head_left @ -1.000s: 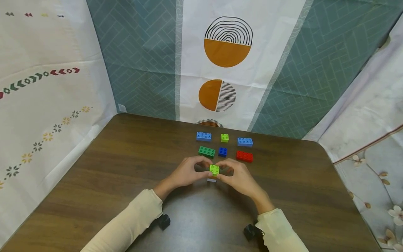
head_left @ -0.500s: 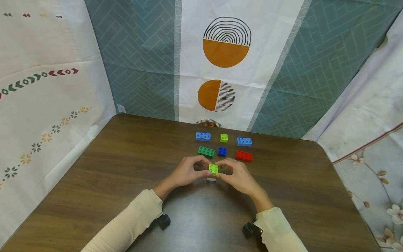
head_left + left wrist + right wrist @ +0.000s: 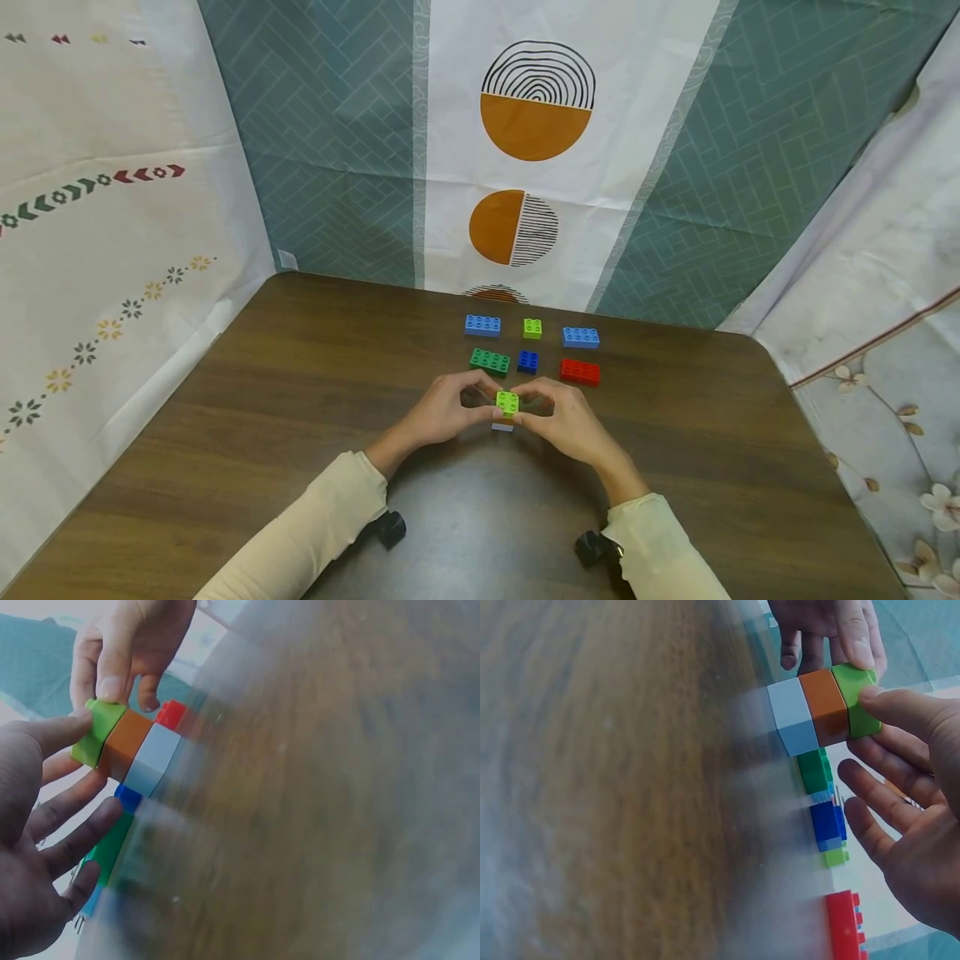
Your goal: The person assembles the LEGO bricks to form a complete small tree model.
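A lime green toy building brick (image 3: 507, 403) tops a small stack standing on the table. Under it come an orange brick (image 3: 126, 746) and, at the bottom, a pale white brick (image 3: 791, 716). My left hand (image 3: 444, 410) pinches the lime brick from the left between thumb and fingers. From the other side my right hand (image 3: 567, 419) pinches the same brick, its thumb close to the left thumb. In both wrist views the three bricks sit flush against one another, and the lower fingers of each hand are spread away from the stack.
Behind the stack lie a green brick (image 3: 491, 362), a dark blue brick (image 3: 528, 362) and a red brick (image 3: 581, 372). Farther back are two light blue bricks (image 3: 482, 325) with another lime brick (image 3: 532, 328) between them. Patterned cloths hang round the brown table (image 3: 337, 333).
Both hands keep their hold on the lime brick, and the stack stays in place. Only the head view has drifted very slightly.
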`<state>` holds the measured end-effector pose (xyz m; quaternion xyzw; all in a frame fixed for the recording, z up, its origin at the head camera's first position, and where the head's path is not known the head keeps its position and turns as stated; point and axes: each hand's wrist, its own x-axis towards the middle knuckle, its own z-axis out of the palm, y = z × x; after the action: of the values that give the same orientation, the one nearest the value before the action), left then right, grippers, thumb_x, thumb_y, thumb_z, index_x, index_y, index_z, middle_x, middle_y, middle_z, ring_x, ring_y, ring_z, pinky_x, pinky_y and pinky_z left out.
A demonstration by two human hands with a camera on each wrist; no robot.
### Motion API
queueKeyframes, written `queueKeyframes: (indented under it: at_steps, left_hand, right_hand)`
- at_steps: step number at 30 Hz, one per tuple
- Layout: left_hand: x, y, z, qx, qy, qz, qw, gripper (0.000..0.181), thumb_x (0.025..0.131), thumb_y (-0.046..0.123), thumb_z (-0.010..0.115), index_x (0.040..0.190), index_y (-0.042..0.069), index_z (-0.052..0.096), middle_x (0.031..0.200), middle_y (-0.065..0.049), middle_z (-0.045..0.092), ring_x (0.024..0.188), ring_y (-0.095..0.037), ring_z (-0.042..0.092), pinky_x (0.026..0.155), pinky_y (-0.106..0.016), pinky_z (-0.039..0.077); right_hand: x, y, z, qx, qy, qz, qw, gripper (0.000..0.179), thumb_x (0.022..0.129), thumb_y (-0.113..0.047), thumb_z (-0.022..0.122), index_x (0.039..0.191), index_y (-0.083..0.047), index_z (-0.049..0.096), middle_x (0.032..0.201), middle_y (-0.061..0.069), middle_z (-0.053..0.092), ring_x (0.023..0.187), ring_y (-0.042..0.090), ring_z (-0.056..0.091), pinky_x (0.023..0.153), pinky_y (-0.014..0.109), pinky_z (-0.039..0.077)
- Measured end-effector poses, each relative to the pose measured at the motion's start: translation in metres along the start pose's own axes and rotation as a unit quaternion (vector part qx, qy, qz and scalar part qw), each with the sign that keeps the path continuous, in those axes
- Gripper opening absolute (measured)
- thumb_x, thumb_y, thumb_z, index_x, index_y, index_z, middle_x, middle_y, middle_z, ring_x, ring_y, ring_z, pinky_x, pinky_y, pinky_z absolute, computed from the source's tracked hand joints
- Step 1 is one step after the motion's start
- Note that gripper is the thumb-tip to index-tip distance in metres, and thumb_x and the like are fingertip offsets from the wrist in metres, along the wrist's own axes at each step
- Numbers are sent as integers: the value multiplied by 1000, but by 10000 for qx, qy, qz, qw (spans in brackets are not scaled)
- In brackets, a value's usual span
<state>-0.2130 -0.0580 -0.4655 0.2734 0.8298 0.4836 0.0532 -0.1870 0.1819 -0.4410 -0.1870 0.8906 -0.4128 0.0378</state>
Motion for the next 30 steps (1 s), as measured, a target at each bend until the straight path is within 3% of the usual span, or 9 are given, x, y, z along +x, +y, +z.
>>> queueKeyframes:
  at_steps: [7, 20, 27, 30]
  left_hand:
    - [4, 1, -3, 64, -175, 75, 9998, 21, 92, 31, 79, 110, 23, 71, 111, 8, 75, 106, -16, 70, 97, -41, 58]
    - [3, 4, -5, 72, -328, -138, 9993, 21, 93, 32, 78, 110, 25, 69, 111, 8, 73, 98, -12, 69, 87, -36, 59]
    - [5, 1, -11, 106, -579, -160, 9981, 29, 92, 36, 78, 115, 21, 69, 114, 4, 72, 96, -12, 69, 84, -32, 59]
    - [10, 0, -19, 99, -504, -246, 9984, 36, 93, 40, 76, 120, 16, 70, 115, 1, 72, 97, -13, 69, 86, -33, 59]
  right_hand:
    - [0, 1, 0, -77, -48, -38, 10000, 30, 92, -22, 79, 121, -24, 73, 118, -6, 73, 110, 20, 64, 99, 53, 54]
    - [-1, 3, -1, 4, -66, -126, 9999, 30, 92, -21, 79, 122, -23, 73, 119, -5, 73, 111, 23, 65, 100, 59, 52]
    - [-1, 4, 0, -12, -86, -120, 9999, 32, 92, -23, 79, 123, -24, 73, 120, -5, 73, 111, 21, 66, 100, 56, 53]
    - [0, 4, 0, -66, -67, -119, 9999, 33, 91, -22, 79, 123, -22, 73, 120, -5, 73, 111, 20, 66, 100, 55, 53]
